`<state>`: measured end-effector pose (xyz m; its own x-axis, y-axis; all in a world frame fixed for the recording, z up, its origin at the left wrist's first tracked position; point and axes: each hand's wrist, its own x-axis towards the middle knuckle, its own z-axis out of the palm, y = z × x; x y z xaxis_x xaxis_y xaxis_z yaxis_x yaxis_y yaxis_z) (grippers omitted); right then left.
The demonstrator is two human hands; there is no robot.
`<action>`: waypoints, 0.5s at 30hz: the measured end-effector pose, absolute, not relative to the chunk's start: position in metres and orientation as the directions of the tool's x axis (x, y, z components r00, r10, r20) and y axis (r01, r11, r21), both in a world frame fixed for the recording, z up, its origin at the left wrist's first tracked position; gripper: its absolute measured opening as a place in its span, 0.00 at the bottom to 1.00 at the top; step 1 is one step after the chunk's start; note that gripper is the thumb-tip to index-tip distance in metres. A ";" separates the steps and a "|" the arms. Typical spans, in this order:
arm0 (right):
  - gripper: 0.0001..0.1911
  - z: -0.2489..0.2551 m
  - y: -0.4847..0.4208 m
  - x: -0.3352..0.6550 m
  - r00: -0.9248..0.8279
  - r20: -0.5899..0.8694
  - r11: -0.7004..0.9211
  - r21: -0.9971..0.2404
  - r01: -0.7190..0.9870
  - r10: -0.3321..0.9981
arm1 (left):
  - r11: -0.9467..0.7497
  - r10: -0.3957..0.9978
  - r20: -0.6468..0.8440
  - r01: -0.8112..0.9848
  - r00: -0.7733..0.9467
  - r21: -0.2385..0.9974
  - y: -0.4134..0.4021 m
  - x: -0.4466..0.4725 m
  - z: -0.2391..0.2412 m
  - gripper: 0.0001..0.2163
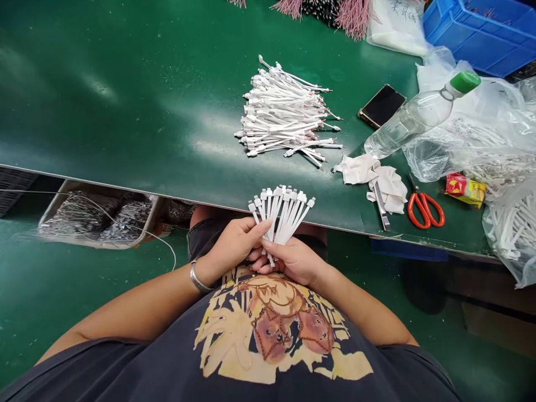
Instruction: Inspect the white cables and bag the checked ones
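Both hands are together in my lap, just below the near edge of the green table (125, 111). My left hand (234, 245) and my right hand (293, 259) are closed round the lower ends of a fanned bundle of short white cables (281, 215), whose connector ends point up toward the table. A silver bracelet (196, 277) sits on my left wrist. A large loose pile of the same white cables (285, 114) lies on the table, beyond the hands.
To the right lie crumpled white tissue (377, 178), a metal blade tool (382, 206), orange-handled scissors (425, 207), a phone (382, 105), a clear bottle with a green cap (419, 114), plastic bags of cables (511, 223) and a blue crate (481, 28). A tray of dark parts (96, 218) sits under the table.
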<state>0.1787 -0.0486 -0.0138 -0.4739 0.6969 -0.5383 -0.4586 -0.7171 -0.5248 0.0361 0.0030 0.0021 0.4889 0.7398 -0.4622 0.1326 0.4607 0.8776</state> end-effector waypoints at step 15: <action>0.22 -0.034 -0.056 0.179 -0.421 -0.512 -0.663 -0.592 -0.458 0.748 | 0.404 0.844 -0.397 0.059 0.360 0.913 -0.013 0.039 -0.002 0.17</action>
<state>0.1792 -0.0564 -0.0338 -0.4213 0.7483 -0.5124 -0.4584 -0.6632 -0.5916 0.0389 -0.0134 -0.0022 0.3602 0.8440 -0.3975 0.0593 0.4045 0.9126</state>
